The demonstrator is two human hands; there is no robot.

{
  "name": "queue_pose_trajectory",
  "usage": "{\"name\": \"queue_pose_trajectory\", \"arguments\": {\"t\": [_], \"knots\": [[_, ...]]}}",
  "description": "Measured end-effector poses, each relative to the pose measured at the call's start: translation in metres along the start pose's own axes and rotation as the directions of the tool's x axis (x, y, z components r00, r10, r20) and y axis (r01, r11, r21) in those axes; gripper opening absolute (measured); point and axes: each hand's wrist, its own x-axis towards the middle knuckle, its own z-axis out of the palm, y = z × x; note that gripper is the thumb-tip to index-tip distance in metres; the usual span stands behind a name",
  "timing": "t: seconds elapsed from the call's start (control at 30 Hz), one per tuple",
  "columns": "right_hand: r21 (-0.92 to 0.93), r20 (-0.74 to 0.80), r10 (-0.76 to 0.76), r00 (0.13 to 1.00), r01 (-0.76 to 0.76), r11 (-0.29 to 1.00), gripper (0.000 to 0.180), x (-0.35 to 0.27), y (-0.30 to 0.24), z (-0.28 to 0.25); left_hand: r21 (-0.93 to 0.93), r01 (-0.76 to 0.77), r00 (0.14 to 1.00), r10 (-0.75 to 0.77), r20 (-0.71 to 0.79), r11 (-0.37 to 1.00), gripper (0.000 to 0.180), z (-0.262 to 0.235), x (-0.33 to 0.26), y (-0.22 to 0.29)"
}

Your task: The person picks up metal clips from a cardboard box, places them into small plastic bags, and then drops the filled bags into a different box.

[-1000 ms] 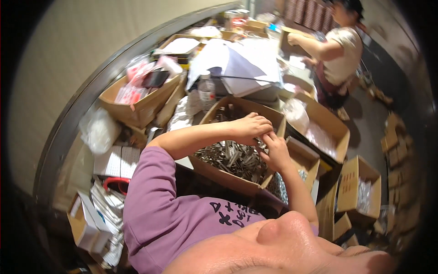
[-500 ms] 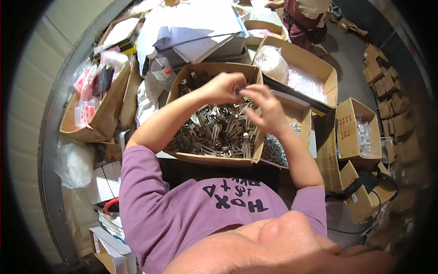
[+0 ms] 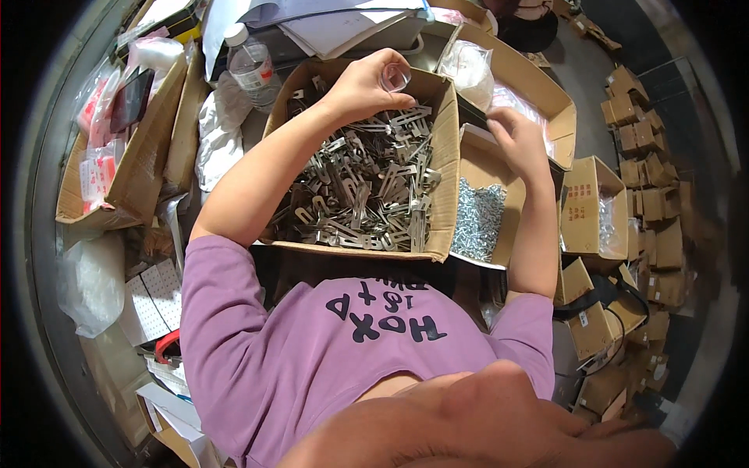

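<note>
My left hand (image 3: 368,87) is closed on a small round clear plastic cup (image 3: 395,76), held above the far side of a cardboard box (image 3: 441,234). A tangled heap of flat silver metal clips (image 3: 359,195) fills that box. To the right, my right hand (image 3: 521,144) hovers over the far end of a shallow cardboard tray (image 3: 507,226). Small shiny metal pieces, apparently screws (image 3: 477,218), lie in this tray. The right fingers are bent and drawn together. Whatever may be between their tips is too small to make out.
Behind the tray, an open carton (image 3: 558,117) holds clear bags. A plastic bottle (image 3: 253,70) stands beyond the clip box, near a stack of papers (image 3: 343,31). At left, another carton (image 3: 129,183) contains wrapped packets and a dark phone (image 3: 133,100). More cartons (image 3: 589,207) stand at right.
The hands, close together over the clips before, are now apart. My right hand has moved right over the tray, while the left keeps the cup. The whole view has shifted somewhat.
</note>
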Motion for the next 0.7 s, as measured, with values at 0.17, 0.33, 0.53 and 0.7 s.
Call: {"name": "queue_pose_trajectory", "arguments": {"t": [0.17, 0.33, 0.53, 0.7], "knots": [[-0.286, 0.019, 0.161, 0.987, -0.149, 0.947, 0.019, -0.006, 0.039, -0.014, -0.024, 0.007, 0.998, -0.006, 0.061, 1.000, 0.055, 0.004, -0.003, -0.002], [-0.224, -0.114, 0.202, 0.973, -0.223, 0.949, 0.021, -0.001, 0.043, -0.030, -0.017, -0.017, 0.998, 0.018, 0.068, 1.000, 0.058, 0.009, -0.002, -0.004], [0.120, 0.215, -0.156, 0.964, 0.132, 0.984, 0.016, 0.009, -0.039, 0.008, 0.034, -0.066, 0.998, 0.067, -0.010, 0.997, 0.053, 0.005, 0.003, -0.010], [-0.270, 0.485, -0.313, 0.817, 0.480, 0.834, 0.011, 0.043, -0.057, 0.072, 0.084, 0.010, 0.997, -0.003, -0.077, 0.996, 0.048, 0.000, 0.005, -0.018]]}}
